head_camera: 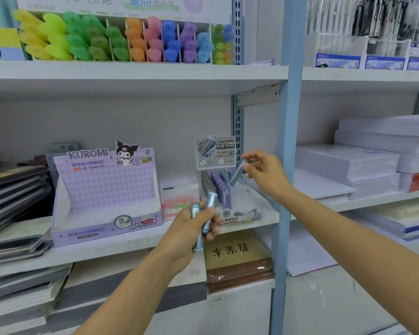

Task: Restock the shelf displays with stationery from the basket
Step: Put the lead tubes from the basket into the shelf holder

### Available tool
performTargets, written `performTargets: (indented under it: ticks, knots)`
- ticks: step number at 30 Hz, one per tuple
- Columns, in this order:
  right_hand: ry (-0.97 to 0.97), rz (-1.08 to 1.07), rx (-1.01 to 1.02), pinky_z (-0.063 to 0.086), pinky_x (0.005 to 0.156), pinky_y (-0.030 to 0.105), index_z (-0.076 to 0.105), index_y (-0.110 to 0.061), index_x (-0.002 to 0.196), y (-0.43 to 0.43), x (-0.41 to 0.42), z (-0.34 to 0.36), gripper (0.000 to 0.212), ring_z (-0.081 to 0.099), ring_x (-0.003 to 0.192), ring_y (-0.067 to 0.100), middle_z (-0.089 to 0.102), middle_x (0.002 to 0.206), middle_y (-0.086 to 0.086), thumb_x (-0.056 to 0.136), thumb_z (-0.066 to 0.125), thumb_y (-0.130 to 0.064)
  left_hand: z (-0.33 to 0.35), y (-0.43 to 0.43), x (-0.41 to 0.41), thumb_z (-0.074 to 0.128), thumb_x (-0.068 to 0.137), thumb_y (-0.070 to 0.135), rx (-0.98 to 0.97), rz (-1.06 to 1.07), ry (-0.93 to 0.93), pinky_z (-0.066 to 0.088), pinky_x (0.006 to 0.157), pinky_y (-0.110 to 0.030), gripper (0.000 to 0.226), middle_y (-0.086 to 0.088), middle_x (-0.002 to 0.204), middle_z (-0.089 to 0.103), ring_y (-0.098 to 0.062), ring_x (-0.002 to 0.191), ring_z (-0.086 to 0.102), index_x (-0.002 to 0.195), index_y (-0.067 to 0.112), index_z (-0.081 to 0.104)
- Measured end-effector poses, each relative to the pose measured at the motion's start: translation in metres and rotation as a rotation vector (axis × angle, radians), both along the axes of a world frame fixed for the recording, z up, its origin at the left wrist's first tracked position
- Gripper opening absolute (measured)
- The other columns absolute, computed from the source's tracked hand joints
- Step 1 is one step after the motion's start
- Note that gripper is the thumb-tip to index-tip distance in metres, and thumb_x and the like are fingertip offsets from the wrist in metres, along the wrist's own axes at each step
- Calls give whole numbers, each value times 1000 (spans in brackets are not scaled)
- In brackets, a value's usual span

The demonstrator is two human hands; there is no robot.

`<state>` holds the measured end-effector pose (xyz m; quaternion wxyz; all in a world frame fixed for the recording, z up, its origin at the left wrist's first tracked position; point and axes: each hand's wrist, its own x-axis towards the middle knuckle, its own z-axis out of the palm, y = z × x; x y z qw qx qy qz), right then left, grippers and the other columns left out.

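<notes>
My left hand [191,226] grips a bunch of blue-grey pencil-lead tubes [209,209] in front of the middle shelf's edge. My right hand [264,171] pinches one more blue-grey tube [237,174], tilted, over the right side of the clear lead display box [237,215]. That box holds rows of grey and purple tubes [218,184] under a printed header card [215,152]. The basket is out of view.
An empty purple Kuromi display box [102,189] stands left of a pink box [179,197]. Highlighters [121,39] fill the upper shelf. A blue upright post [286,141] stands just right of my right hand. Paper reams [363,160] lie at right, dark notebooks [15,189] at left.
</notes>
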<state>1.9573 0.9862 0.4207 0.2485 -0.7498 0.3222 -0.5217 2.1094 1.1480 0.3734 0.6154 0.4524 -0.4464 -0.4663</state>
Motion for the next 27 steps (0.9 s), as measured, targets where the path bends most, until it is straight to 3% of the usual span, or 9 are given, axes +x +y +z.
performTargets:
  ticks: [4,8,13,17,20,24,27]
  knots:
    - [119,-27,-40,55,85,33,64,-11,109,-22,13,-13,19,63,83,19,61,92,-1,91,61,-4,2,-12,4,54,97,14,-46,4,-3,46,52,-22,19,-5,71,65,-12,58,58,115,8,56]
    - [214,-20,-72,53,85,31,65,-11,112,-34,23,-20,21,63,88,21,63,96,1,92,60,-5,1,-22,8,53,97,14,-63,26,-10,47,53,-23,19,-6,72,65,-13,57,57,115,7,56]
    - [379,59,-115,44,70,18,64,-12,110,-43,22,-11,18,62,83,19,65,96,4,94,59,-6,-3,-30,11,54,97,16,-50,49,4,45,47,-22,19,-5,71,65,-13,56,58,115,12,56]
    - [415,111,-94,53,81,31,64,-11,110,-46,21,-10,19,64,85,21,64,101,7,93,59,-6,-5,-35,12,54,97,18,-44,63,-15,36,38,-18,21,-5,74,64,-11,57,56,118,15,56]
    - [338,80,-106,52,83,29,62,-15,115,-46,23,-16,25,63,88,22,63,105,6,92,60,-5,-7,-36,12,56,96,18,-42,71,-18,31,35,-17,23,-5,75,64,-10,56,55,119,14,56]
    - [314,84,-134,52,80,23,65,-15,101,-46,26,-25,18,61,83,15,66,100,5,88,64,-2,-7,-36,12,58,94,18,-50,84,-39,31,36,-17,25,-5,77,65,-10,55,55,119,15,57]
    - [351,49,-167,51,88,34,69,-8,102,-45,29,-31,17,59,90,18,63,100,6,87,66,-2,-6,-34,12,59,94,19,-56,89,-55,32,36,-17,26,-5,79,68,-9,56,56,119,16,57]
